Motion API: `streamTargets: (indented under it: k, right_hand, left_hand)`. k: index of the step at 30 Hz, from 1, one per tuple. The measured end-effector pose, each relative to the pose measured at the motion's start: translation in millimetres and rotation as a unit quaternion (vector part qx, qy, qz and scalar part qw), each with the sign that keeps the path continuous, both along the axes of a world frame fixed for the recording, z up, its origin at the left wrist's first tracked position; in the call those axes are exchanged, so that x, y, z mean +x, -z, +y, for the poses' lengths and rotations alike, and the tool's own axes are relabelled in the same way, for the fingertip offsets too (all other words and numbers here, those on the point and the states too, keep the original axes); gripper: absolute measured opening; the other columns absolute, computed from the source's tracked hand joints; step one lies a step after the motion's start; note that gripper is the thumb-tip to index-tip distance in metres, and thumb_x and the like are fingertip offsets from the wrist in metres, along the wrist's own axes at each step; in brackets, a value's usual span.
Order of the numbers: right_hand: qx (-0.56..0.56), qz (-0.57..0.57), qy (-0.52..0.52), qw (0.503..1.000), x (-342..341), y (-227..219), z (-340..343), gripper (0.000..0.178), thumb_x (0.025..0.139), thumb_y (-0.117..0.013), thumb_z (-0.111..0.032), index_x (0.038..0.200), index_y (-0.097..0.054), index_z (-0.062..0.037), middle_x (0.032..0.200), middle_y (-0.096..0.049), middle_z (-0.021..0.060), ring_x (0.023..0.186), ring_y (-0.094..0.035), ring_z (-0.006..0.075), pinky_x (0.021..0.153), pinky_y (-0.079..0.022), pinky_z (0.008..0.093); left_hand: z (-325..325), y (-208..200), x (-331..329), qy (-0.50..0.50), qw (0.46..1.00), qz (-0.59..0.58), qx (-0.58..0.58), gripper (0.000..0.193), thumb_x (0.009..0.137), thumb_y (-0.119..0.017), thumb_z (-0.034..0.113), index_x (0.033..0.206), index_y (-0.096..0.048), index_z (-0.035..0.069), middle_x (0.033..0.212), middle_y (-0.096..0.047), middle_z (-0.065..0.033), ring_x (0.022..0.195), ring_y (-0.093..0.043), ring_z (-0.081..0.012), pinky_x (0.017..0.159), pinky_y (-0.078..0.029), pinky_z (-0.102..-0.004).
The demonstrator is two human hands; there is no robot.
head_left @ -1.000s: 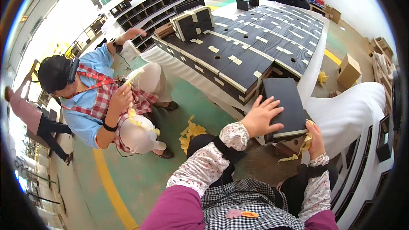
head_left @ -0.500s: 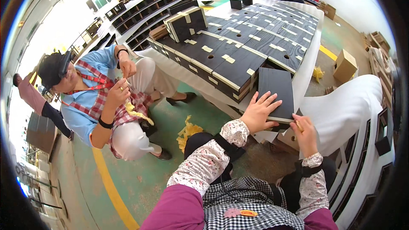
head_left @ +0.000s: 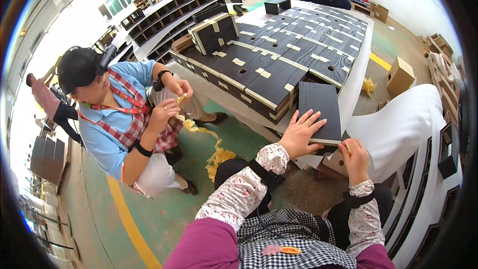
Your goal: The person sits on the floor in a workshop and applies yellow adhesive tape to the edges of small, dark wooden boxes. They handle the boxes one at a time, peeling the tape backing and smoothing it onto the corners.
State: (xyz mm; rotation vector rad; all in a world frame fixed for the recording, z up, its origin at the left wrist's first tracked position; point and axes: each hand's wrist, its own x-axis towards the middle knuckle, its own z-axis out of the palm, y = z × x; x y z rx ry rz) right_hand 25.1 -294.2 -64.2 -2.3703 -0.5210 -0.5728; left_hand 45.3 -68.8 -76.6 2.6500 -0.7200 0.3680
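My left hand (head_left: 300, 133) lies with fingers spread on the near end of a black wooden box (head_left: 318, 104), at the corner of the covered table. At the box's near right corner, my right hand (head_left: 356, 165) is closed in a pinch. A small yellowish piece of tape (head_left: 349, 150) shows between its fingertips. Pale tape edges the near side of the box. Beyond it stretch rows of black boxes (head_left: 269, 72) crossed with pale tape strips; several have a round hole.
At left a co-worker (head_left: 119, 114) crouches, holding yellow tape in both hands. Crumpled yellow tape (head_left: 219, 158) lies on the green floor. White foam sheeting (head_left: 398, 124) drapes at right, near a cardboard box (head_left: 400, 77). A taped black box (head_left: 215, 32) stands on the far left of the boxes.
My right hand has shifted slightly down, staying pinched; my left hand stays on the box. The co-worker has leaned and drawn the hands rightward, with the yellow tape.
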Motion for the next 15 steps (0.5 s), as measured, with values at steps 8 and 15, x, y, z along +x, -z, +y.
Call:
streamTargets:
  k: [8,15]
  right_hand:
    - [-0.021,0.009,-0.025,0.999,3.4,-6.6,-1.4,0.01,0.082,-0.063,-0.013,0.087,-0.058,-0.0061,0.082,-0.061,0.0099,0.075,-0.06,0.0307,0.064,-0.047,0.0384]
    - [-0.044,-0.001,-0.031,0.999,4.5,-8.9,0.5,0.009,0.084,-0.059,-0.013,0.087,-0.055,-0.0059,0.081,-0.059,0.0112,0.076,-0.059,0.0322,0.065,-0.046,0.0403]
  left_hand:
    - [-3.6,1.7,0.0,-0.004,1.0,-0.011,-0.007,0.072,0.079,-0.062,0.05,0.138,-0.038,0.016,0.145,-0.033,-0.0119,0.136,-0.026,-0.0305,0.11,-0.014,-0.0544]
    - [-3.1,1.6,0.9,-0.004,1.0,-0.01,-0.006,0.072,0.08,-0.062,0.05,0.138,-0.038,0.017,0.145,-0.033,-0.0119,0.136,-0.026,-0.0307,0.11,-0.015,-0.0545]
